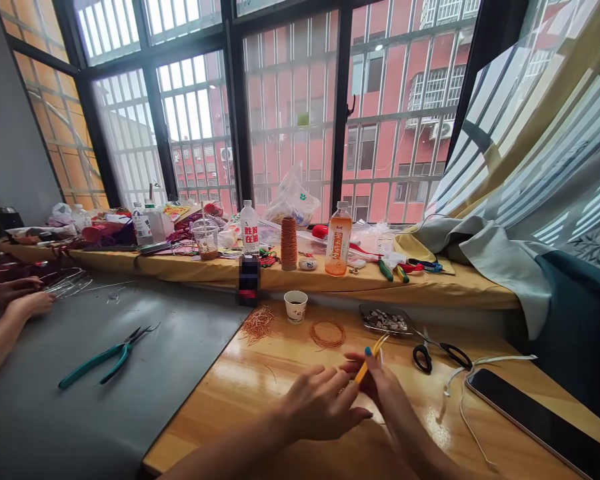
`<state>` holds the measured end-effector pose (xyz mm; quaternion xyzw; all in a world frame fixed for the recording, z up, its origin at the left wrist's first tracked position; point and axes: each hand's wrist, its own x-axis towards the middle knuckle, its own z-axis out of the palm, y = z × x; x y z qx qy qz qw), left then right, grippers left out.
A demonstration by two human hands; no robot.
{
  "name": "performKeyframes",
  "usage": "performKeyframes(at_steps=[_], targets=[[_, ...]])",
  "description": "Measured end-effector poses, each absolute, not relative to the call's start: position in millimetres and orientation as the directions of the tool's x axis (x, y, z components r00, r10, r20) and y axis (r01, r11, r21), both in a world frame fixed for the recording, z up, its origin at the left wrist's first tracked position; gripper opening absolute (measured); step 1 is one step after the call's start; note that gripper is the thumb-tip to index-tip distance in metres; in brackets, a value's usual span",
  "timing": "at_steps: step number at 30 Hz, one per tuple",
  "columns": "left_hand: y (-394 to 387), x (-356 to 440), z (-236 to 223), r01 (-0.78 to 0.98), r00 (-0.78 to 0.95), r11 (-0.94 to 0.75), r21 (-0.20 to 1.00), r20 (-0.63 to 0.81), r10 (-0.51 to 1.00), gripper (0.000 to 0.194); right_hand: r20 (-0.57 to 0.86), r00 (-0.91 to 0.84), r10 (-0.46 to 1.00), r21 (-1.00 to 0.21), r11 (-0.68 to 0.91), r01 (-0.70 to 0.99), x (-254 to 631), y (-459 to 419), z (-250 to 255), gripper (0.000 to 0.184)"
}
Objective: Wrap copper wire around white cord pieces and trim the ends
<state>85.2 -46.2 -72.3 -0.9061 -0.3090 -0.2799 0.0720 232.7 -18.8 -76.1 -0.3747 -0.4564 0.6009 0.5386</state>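
Yellow tweezers (365, 371) slant up between my hands, their pale curved tips pointing away from me. My right hand (387, 393) pinches them along the middle, its blue-nailed thumb on top. Close against their lower end is my left hand (320, 403), back upward and fingers curled; what its fingertips hold is hidden. A small white piece shows beside the right fingers, too small to name. Just beyond the hands lie a coil of copper-coloured wire (327, 335) and a bundle of short cut wires (258, 324) on the wooden table (230, 407).
A paper cup (296, 308), a clear tray of small pieces (386, 320), scissors (440, 357), white cord (463, 400) and a phone (540, 417) surround the hands. Teal pliers (111, 357) lie on the grey mat. Another person's hands (23, 300) are at left. Bottles crowd the window ledge (220, 275).
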Motion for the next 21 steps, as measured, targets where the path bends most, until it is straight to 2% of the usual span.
performKeyframes(at_steps=[4,8,9,12,15,18,21], targets=[[-25.0,78.7,-76.0,0.726,0.583,-0.687,0.035,0.5,0.641,0.033,0.049,0.159,0.986,-0.894,0.114,-0.433,260.9,-6.8,-58.2,0.024],[-1.1,64.4,-86.0,0.819,0.466,-0.565,0.1,0.459,0.756,0.022,-0.084,0.297,0.951,-0.799,0.114,-0.591,283.0,5.8,-60.5,0.003],[2.6,61.6,-88.4,0.804,0.469,-0.577,0.142,0.445,0.763,0.022,-0.108,0.306,0.946,-0.794,0.104,-0.599,284.9,7.7,-63.4,0.001],[7.4,57.9,-93.0,0.682,0.572,-0.681,0.269,0.384,0.725,0.025,-0.11,0.271,0.956,-0.816,0.069,-0.573,282.4,8.6,-69.5,0.009],[6.4,59.9,-94.9,0.561,0.679,-0.76,0.329,0.342,0.649,0.029,-0.098,0.184,0.978,-0.811,0.028,-0.584,275.2,4.0,-66.0,0.012],[4.8,63.6,-95.7,0.566,0.665,-0.759,0.322,0.367,0.651,0.022,-0.159,0.107,0.981,-0.763,-0.053,-0.645,271.3,-2.8,-56.0,0.009],[3.3,66.8,-94.6,0.625,0.638,-0.748,0.222,0.408,0.654,0.023,-0.209,0.065,0.976,-0.725,-0.11,-0.68,270.5,-9.1,-46.6,0.01]])
